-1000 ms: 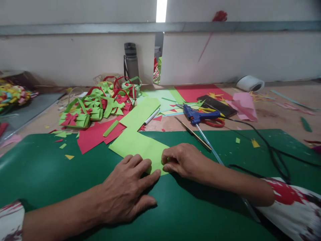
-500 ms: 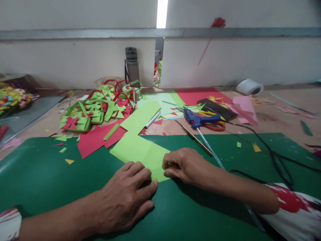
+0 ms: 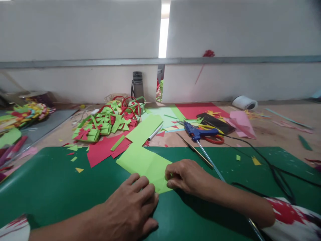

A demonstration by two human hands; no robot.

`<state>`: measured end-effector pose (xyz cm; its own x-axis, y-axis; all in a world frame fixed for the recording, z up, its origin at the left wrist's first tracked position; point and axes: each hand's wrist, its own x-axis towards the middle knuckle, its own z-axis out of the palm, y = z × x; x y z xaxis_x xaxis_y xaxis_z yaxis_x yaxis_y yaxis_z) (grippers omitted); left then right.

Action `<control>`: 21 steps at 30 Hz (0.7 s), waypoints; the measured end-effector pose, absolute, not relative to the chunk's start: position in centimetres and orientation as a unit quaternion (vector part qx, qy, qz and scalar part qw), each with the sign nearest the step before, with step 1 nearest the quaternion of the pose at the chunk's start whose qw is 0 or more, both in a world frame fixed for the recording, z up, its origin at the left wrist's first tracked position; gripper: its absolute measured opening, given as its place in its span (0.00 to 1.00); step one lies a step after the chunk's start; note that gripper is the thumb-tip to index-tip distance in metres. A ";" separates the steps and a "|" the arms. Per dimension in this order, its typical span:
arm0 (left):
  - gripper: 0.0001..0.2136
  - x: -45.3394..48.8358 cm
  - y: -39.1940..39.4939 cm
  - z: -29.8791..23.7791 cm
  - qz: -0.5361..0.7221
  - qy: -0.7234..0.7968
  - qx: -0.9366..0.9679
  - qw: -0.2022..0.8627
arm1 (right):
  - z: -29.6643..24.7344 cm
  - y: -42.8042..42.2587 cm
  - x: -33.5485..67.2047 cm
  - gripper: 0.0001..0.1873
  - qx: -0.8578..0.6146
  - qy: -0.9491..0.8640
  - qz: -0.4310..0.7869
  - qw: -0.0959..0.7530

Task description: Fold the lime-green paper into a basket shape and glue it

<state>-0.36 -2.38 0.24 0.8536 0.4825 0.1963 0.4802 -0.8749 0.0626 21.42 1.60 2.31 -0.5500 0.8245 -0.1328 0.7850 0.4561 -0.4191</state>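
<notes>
A sheet of light green paper [image 3: 146, 164] lies on the green mat, with faint crease lines across it. My right hand [image 3: 185, 174] is at the sheet's right edge, thumb and forefinger closed on it in a pinch. Against the sheet's lower left edge rests my left hand [image 3: 136, 204], palm down, with bent fingers and the thumb apart; its fingertips cover part of that edge. Another light green piece [image 3: 145, 127] lies beyond the sheet, and red paper [image 3: 100, 152] is to its left.
Beyond the sheet are a white pen [image 3: 154, 133], a blue glue gun [image 3: 197, 131] with a black cable, and red-handled scissors [image 3: 215, 139]. Small green and red paper baskets [image 3: 100, 124] are piled at the back left. A dark bottle [image 3: 137, 85] stands by the wall.
The view has tilted upward, so the table sits lower in the picture. My left hand has drawn back slightly toward me; my right hand keeps its pinch on the light green paper.
</notes>
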 end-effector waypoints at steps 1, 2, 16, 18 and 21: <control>0.09 -0.4 -2.4 0.4 0.103 0.252 0.962 0.005 | 2.3 1.6 21.4 0.04 -0.472 -0.853 0.217 0.046; 0.08 -0.5 -2.4 0.7 0.099 0.253 0.962 0.011 | 2.3 1.6 21.4 0.04 -0.471 -0.855 0.213 0.047; 0.20 -1.7 -2.5 0.7 0.074 0.271 0.955 0.095 | 3.2 3.3 23.4 0.05 -0.446 -0.883 0.146 0.011; 0.24 -1.1 -2.9 1.4 0.059 0.258 0.959 0.106 | 3.1 3.8 23.7 0.06 -0.439 -0.896 0.071 -0.011; 0.25 -0.1 -3.3 2.0 0.052 0.244 0.957 0.149 | 2.9 4.1 24.0 0.08 -0.453 -0.891 -0.009 -0.019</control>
